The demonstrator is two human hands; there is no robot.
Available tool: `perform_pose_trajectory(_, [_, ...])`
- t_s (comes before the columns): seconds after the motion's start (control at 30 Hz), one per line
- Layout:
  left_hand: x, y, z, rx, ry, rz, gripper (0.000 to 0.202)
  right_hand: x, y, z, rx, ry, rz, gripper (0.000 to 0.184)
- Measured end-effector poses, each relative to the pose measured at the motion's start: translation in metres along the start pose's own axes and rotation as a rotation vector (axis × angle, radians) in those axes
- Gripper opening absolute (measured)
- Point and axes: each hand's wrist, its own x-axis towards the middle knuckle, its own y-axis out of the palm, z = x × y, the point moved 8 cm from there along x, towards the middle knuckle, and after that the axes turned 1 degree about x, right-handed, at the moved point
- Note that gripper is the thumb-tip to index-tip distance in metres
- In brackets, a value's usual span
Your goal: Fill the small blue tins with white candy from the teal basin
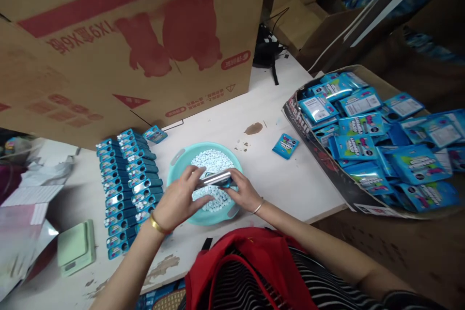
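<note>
Over a turquoise basin (177,179) of small pale blue pellets (214,157), a small blue box with a shiny silvery side (215,179) is held nearly level. My right hand (244,193) grips the box's right end between thumb and fingers. At the left end, the fingers of my left hand (183,198) curl against it, while the thumb reaches out over the pellets. To the left stand two rows of upright blue boxes (116,198), several with pellets showing at their top openings.
A large cardboard box (109,58) walls off the back of the table. One blue packet (286,146) lies to the right, another (155,134) behind the rows. An open carton (308,140) heaped with blue packets stands far right. A pale green scale (74,247) sits front left.
</note>
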Motion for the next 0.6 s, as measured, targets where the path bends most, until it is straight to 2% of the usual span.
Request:
perform_pose_trajectory(0.07, [0.007,0.01,0.009,-0.088,0.065,0.007,0.058,0.003,0.009,0.006,0.071,0.009,-0.002,0.032])
perform_pose_trajectory(0.13, [0.015,0.019,0.02,-0.132,0.099,0.066,0.039,0.009,0.017,0.009,0.096,0.005,0.006,0.035])
perform_pose_trajectory(0.2, [0.023,0.016,0.04,-0.157,0.097,0.085,0.027,0.019,0.015,0.001,0.043,0.021,0.0,0.047])
perform_pose_trajectory(0.23, [0.027,0.008,0.054,-0.153,0.08,0.051,0.026,0.026,0.008,-0.009,-0.014,0.045,-0.024,0.053])
perform_pose_trajectory(0.3, [0.036,-0.015,0.096,-0.107,0.012,-0.092,0.026,0.039,-0.026,-0.043,-0.174,0.129,-0.134,0.056])
perform_pose_trajectory(0.37, [0.047,-0.036,0.154,-0.008,-0.106,-0.278,0.029,0.045,-0.082,-0.087,-0.387,0.259,-0.303,0.049])
perform_pose_trajectory(0.4, [0.056,-0.038,0.186,0.037,-0.172,-0.301,0.031,0.044,-0.113,-0.109,-0.51,0.34,-0.384,0.05])
perform_pose_trajectory(0.43, [0.064,-0.038,0.217,0.075,-0.238,-0.324,0.032,0.039,-0.143,-0.13,-0.638,0.44,-0.435,0.054])
perform_pose_trajectory(0.5, [0.081,-0.026,0.273,0.106,-0.331,-0.288,0.031,0.025,-0.192,-0.17,-0.829,0.698,-0.459,0.067])
perform_pose_trajectory(0.53, [0.087,-0.02,0.298,0.112,-0.381,-0.279,0.029,0.016,-0.209,-0.187,-0.875,0.828,-0.452,0.074])
perform_pose_trajectory(0.6, [0.095,-0.005,0.335,0.096,-0.447,-0.233,0.028,0.0,-0.227,-0.215,-0.861,1.016,-0.455,0.088])
